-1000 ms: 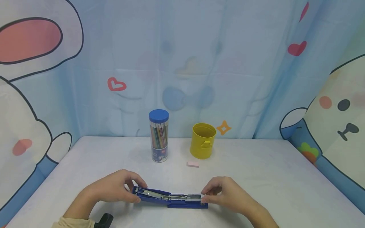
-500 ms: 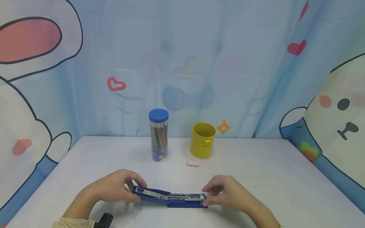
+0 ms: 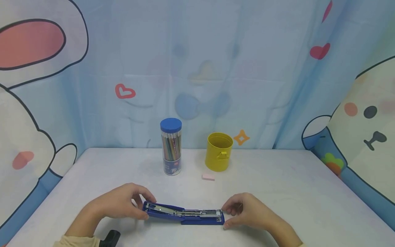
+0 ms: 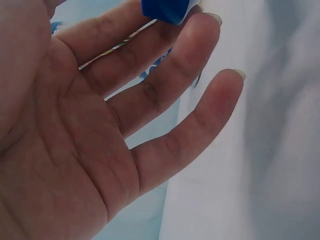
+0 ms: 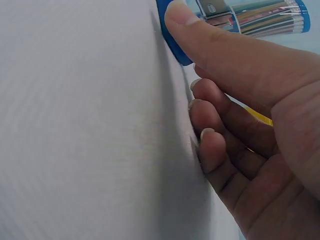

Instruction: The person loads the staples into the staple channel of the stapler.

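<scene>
1. At the near edge of the white table (image 3: pixel 277 178), a beige sleeve cuff (image 3: pixel 78 241) shows on the person's left arm, with a small black object (image 3: pixel 111 237) just beside it.
2. A blue stapler (image 3: pixel 184 214) lies flat on the table, swung fully open, its metal staple channel facing up; it sits between the two hands, near the front of the table.
3. The left hand (image 3: pixel 118 204) grasps the stapler's left end: the thumb sits at the near side and the fingers curve over the far side. In the left wrist view the fingers (image 4: pixel 165 85) are only gently bent, and a fingertip touches the blue end.
4. The right hand (image 3: pixel 247 212) is at the stapler's right end. Its thumb (image 5: pixel 200 35) presses the blue edge, while the other fingers are curled in toward the palm, resting on the table; they hold nothing.
5. Farther back, a small pink eraser (image 3: pixel 208 177) lies on the table.
6. Behind it stand a yellow metal cup (image 3: pixel 219 152) and, to its left, a clear tube of coloured pencils (image 3: pixel 171 147) with a blue lid.
7. A light blue cartoon-printed cloth (image 3: pixel 197 68) hangs behind the table.
</scene>
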The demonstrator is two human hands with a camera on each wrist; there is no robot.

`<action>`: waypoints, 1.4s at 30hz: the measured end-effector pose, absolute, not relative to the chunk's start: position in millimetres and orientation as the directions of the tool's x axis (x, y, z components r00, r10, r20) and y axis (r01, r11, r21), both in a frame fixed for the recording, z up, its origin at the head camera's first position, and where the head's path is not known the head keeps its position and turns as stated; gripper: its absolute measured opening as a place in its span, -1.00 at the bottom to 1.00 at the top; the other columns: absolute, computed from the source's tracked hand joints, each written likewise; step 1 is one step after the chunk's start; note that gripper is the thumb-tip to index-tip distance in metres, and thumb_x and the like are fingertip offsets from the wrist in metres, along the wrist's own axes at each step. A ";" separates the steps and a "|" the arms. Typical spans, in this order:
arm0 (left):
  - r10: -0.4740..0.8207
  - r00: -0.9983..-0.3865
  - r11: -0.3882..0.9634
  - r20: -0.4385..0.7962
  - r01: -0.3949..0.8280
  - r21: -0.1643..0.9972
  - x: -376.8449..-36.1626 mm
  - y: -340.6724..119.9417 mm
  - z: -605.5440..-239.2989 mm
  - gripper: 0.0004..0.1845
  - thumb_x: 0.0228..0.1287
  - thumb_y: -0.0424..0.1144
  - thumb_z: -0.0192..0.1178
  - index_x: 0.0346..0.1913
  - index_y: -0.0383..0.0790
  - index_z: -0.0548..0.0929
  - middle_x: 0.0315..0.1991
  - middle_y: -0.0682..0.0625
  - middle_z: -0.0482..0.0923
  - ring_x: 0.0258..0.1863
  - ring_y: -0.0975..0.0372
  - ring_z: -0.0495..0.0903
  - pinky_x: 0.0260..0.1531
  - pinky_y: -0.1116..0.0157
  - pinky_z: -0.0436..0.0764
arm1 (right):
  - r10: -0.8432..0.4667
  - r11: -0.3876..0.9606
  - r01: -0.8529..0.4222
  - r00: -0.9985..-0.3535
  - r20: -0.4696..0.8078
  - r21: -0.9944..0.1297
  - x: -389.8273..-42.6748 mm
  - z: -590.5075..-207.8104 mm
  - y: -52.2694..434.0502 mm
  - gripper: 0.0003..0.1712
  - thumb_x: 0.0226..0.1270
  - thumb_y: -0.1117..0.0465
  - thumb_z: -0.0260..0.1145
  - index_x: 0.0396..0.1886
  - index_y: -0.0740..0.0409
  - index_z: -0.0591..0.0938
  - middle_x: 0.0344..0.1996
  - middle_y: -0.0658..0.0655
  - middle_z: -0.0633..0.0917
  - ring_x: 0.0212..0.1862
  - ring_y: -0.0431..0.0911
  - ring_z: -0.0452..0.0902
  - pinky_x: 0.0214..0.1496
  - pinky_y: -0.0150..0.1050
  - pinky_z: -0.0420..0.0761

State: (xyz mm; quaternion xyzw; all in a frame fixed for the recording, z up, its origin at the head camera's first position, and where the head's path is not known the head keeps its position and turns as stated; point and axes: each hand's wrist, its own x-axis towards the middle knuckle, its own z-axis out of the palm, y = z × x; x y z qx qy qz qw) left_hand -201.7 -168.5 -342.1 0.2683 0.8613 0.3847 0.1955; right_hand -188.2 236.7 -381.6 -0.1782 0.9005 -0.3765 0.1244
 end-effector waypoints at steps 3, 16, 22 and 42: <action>0.608 -0.782 0.565 -0.137 0.305 0.766 -201.5 -170.3 -341.9 -0.63 0.04 -0.24 0.52 -0.04 0.01 0.74 -0.26 0.06 0.64 -0.28 0.12 0.60 -0.40 0.18 0.53 | -0.411 0.653 -0.218 -0.907 -0.097 -0.725 -188.8 -383.2 236.1 -0.57 -0.18 0.02 0.73 -0.29 0.02 0.77 -0.43 -0.06 0.64 -0.31 -0.07 0.49 -0.32 -0.33 0.53; 0.605 -0.793 0.505 -0.065 0.319 0.802 -198.8 -165.2 -332.7 -0.64 0.12 -0.22 0.49 0.01 -0.08 0.75 -0.23 0.03 0.64 -0.22 0.11 0.61 -0.21 0.19 0.65 | -0.413 0.658 -0.228 -0.906 -0.090 -0.717 -189.4 -385.0 233.9 -0.59 -0.17 0.01 0.72 -0.30 0.00 0.77 -0.44 -0.06 0.62 -0.31 -0.07 0.48 -0.33 -0.34 0.50; 0.600 -0.794 0.453 0.097 0.437 0.777 -191.5 -145.1 -326.3 -0.56 0.24 -0.09 0.42 0.17 -0.07 0.70 -0.09 0.14 0.63 -0.14 0.17 0.60 -0.05 0.17 0.63 | -0.417 0.658 -0.229 -0.904 -0.094 -0.718 -188.8 -384.1 234.5 -0.60 -0.15 0.01 0.72 -0.30 -0.01 0.77 -0.42 -0.06 0.63 -0.31 -0.07 0.48 -0.31 -0.34 0.51; 0.622 -0.747 0.387 0.233 0.552 0.739 -189.7 -17.2 -361.6 -0.59 0.27 -0.03 0.42 0.16 0.03 0.70 -0.01 0.27 0.63 -0.06 0.42 0.55 -0.01 0.35 0.57 | -0.423 0.641 -0.225 -0.902 -0.093 -0.734 -188.4 -385.0 237.4 -0.61 -0.10 0.02 0.70 -0.29 0.02 0.75 -0.42 -0.05 0.64 -0.33 -0.08 0.49 -0.33 -0.33 0.53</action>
